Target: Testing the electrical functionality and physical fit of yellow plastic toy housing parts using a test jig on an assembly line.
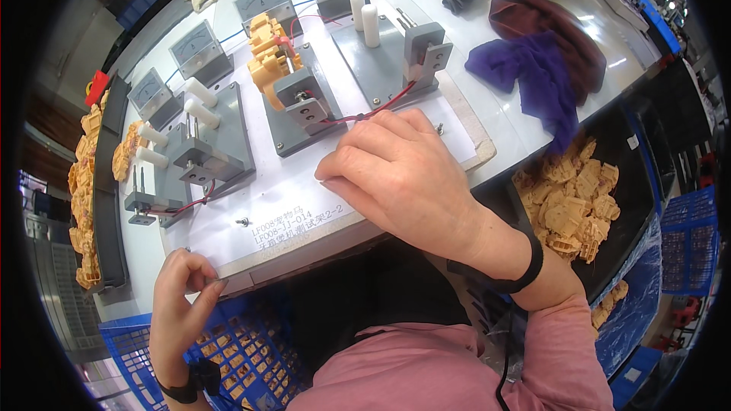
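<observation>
My right hand (396, 175) rests on the white-topped board (304, 202) with fingers bent under the palm; whatever they may hold is hidden. Just beyond its knuckles runs a red wire (388, 103) between two grey fixtures. The middle fixture (293, 137) carries a yellow plastic part (266, 57), slotted and curved, with a small red piece at its side. My left hand (183, 281) is at the board's near left corner, fingers loosely curled, a gap before the thumb, nothing visible in it. Another fixture (381, 53) with two white pegs stands to the right.
Several analog meters (202, 49) line the back. Yellow parts fill a dark tray (114, 205) at left, a black bin (571, 202) at right and a blue basket (133, 342) below. Purple cloth (525, 68) and dark red cloth (548, 30) lie at the right.
</observation>
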Demonstrator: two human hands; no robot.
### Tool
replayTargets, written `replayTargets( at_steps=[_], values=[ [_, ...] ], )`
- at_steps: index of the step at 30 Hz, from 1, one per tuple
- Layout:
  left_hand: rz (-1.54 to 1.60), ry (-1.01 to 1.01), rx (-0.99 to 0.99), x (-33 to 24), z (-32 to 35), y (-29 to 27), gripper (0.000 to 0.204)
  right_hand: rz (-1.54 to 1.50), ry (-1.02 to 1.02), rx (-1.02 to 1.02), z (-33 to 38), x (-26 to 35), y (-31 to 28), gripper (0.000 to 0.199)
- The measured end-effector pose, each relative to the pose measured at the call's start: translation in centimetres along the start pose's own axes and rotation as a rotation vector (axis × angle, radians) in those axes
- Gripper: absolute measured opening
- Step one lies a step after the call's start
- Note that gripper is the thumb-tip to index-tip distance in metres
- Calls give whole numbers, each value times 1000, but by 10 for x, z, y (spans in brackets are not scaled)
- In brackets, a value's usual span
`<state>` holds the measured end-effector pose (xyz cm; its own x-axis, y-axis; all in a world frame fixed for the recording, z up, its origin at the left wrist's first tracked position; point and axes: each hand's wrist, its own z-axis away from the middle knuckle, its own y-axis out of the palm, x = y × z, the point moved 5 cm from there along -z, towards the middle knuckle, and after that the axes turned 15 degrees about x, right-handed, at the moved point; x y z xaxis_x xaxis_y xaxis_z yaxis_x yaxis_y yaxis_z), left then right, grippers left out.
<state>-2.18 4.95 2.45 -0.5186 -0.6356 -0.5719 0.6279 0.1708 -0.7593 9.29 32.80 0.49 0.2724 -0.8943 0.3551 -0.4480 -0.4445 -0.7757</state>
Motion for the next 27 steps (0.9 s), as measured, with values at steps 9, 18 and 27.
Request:
replayTargets(
  at_steps=[9,18,27],
  values=[
    [45,42,4,3,-6,3,23,17,35,-6,4,-1,-5,16],
    [68,7,21,21,-3,-1,19,-133,34,-44,0,-4,1,20],
    [69,9,-18,9,-1,2,20,-155,54,-104,0,-4,-2,23]
  ],
)
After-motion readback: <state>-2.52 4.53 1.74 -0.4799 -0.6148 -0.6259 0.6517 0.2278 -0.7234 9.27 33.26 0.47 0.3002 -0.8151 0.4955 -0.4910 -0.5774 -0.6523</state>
